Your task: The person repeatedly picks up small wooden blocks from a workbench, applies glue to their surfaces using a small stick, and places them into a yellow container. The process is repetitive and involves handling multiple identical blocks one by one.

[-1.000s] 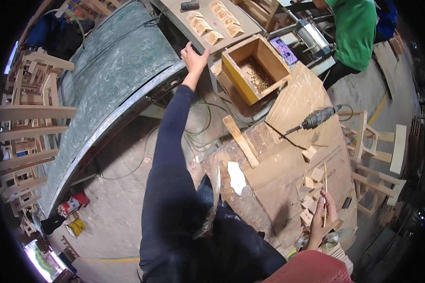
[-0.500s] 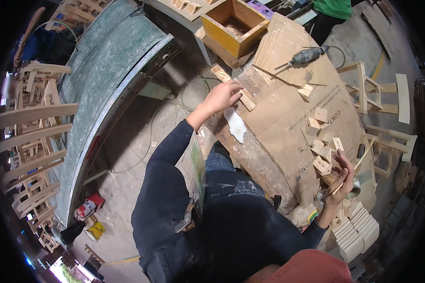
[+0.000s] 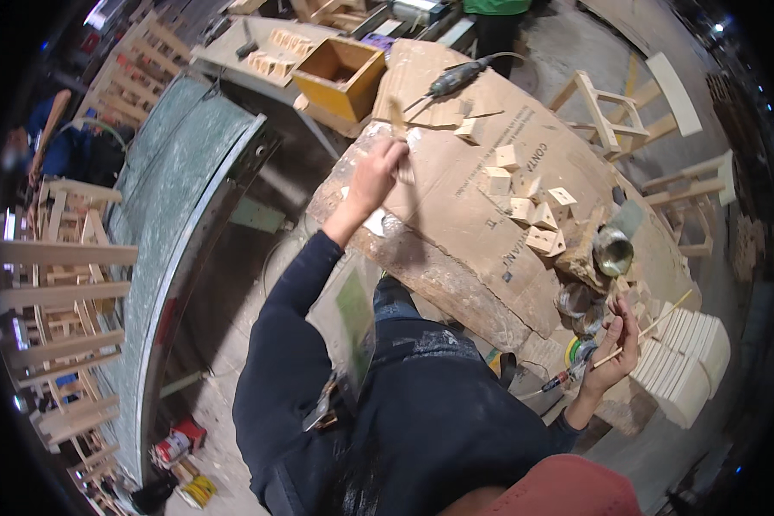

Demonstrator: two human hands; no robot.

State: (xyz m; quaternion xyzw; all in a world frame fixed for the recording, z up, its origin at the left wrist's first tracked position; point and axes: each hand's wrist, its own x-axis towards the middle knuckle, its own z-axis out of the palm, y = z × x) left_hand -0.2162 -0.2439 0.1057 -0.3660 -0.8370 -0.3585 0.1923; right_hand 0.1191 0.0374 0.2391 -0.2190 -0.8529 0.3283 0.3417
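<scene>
**Left hand on a wooden strip, right hand pinching a thin stick**

Left hand (image 3: 377,172), upper centre of the frame: fingers closed round a narrow wooden strip (image 3: 396,116) that stands up out of the fist and blurs toward its top end. The hand sits over the near edge of the cardboard sheet (image 3: 473,172) that covers the workbench. Just below the wrist a pale scrap (image 3: 374,222) lies on the bench edge.

Right hand (image 3: 612,348), lower right: fingers curled, gripping a thin light stick (image 3: 654,331) that slants up and to the right. Whether it is pinched by two fingers or more, cannot tell. Just left of this hand, a round tin (image 3: 574,299) and a second open tin (image 3: 613,250) higher up, both at the right end of the bench.

On the cardboard, centre right: a loose cluster of small wooden blocks (image 3: 525,202), some touching, some apart. Above them, near the top of the frame, a rotary tool (image 3: 456,77) lies with its cable trailing to the right.

Upper centre, left of the tool: a yellow open-topped wooden box (image 3: 340,82). Behind it, a shelf with more small wooden pieces (image 3: 271,47).

Lower right, beside the right hand: a stack of pale flat boards (image 3: 688,357) stood on edge.

Left side of frame: a long grey-green panel (image 3: 181,198), with wooden frames (image 3: 60,284) stacked beyond it.
</scene>
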